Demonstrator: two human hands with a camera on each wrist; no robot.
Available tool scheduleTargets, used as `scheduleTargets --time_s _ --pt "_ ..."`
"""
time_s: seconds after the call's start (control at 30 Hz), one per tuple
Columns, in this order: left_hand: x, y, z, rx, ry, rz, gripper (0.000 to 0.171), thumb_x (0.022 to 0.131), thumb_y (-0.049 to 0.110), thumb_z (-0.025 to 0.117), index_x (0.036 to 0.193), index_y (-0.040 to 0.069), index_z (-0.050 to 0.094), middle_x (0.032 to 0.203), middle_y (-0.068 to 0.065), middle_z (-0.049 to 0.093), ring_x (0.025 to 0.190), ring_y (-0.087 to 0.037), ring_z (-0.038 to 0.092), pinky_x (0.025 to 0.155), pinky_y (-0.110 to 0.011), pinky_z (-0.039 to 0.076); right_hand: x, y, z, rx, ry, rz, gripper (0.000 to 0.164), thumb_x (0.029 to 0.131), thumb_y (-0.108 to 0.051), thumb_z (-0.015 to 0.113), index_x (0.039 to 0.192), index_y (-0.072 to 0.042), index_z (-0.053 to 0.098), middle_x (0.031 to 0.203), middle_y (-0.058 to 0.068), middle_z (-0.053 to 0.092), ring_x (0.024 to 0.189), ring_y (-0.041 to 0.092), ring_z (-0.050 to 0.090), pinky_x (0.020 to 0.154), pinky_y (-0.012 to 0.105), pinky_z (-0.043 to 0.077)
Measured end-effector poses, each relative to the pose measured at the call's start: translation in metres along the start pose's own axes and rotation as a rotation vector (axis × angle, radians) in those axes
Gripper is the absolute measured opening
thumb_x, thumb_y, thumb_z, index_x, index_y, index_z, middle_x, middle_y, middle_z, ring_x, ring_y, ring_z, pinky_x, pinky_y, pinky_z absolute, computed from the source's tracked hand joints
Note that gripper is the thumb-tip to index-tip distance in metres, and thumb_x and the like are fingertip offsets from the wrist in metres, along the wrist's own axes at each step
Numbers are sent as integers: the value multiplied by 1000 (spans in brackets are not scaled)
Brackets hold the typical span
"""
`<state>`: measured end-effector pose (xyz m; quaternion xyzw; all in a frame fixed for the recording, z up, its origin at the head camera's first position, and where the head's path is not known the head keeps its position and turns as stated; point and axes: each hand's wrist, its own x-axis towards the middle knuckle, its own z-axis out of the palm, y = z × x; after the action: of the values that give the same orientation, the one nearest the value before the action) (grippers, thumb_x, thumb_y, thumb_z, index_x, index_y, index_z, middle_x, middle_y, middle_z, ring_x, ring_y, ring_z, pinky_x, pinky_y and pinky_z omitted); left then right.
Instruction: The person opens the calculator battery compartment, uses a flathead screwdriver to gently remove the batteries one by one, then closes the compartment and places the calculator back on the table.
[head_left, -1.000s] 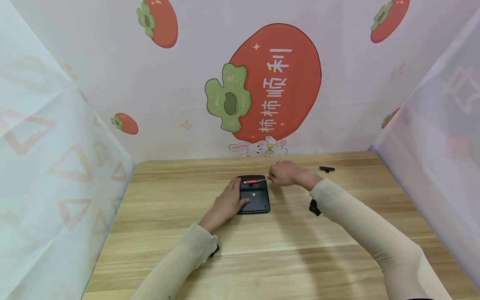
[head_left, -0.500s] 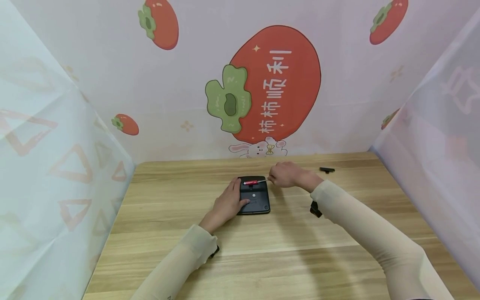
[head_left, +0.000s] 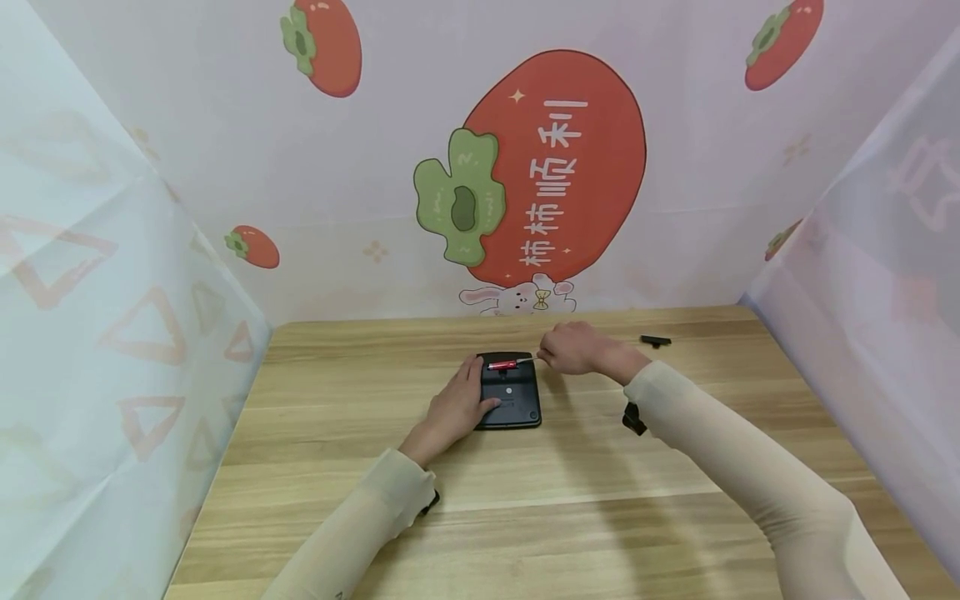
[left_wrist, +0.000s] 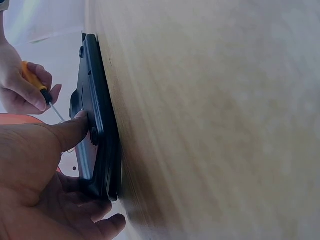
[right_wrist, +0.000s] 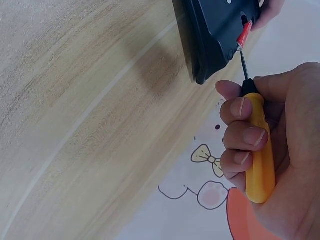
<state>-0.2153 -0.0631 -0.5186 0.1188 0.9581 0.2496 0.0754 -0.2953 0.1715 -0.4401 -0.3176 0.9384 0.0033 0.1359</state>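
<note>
A pale printed wall (head_left: 360, 167) rises behind everything, and below it spreads the wood-grain worktop (head_left: 300, 467). Near the worktop's far edge lies a flat black device (head_left: 521, 408) (a calculator turned face down, perhaps), its recessed back upward. The left hand (head_left: 453, 408) is clamped on that device's left side, thumb over the back and fingers along the edge. The right hand (head_left: 573, 347), just beyond the device's right edge, is curled round a yellow-handled screwdriver (right_wrist: 261, 180). Off to the right, apart from both hands, lies a small black cover (head_left: 656, 341). Last comes a red battery (head_left: 501, 365), lying crosswise at the device's far recess; the screwdriver's thin blade (right_wrist: 244, 65) meets or nearly meets its right end, and whether that end is raised cannot be told. Over the last second almost nothing shifts: battery, device and both hands keep their places. That suggests slow, careful leverage with the battery not yet freed, and the left hand's bracing likely matters as much as the blade.
</note>
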Motion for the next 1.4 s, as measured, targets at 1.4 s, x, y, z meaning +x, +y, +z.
scheduleTargets --time_s 1.4 --pt "-1 -2 0 7 6 11 84 103 39 70 165 0 29 172 -20 27 154 -37 38 114 -53 48 -23 26 -3 12 59 20 39 112 -19 48 75 -15 56 63 -1 46 58 15 41 65 36 40"
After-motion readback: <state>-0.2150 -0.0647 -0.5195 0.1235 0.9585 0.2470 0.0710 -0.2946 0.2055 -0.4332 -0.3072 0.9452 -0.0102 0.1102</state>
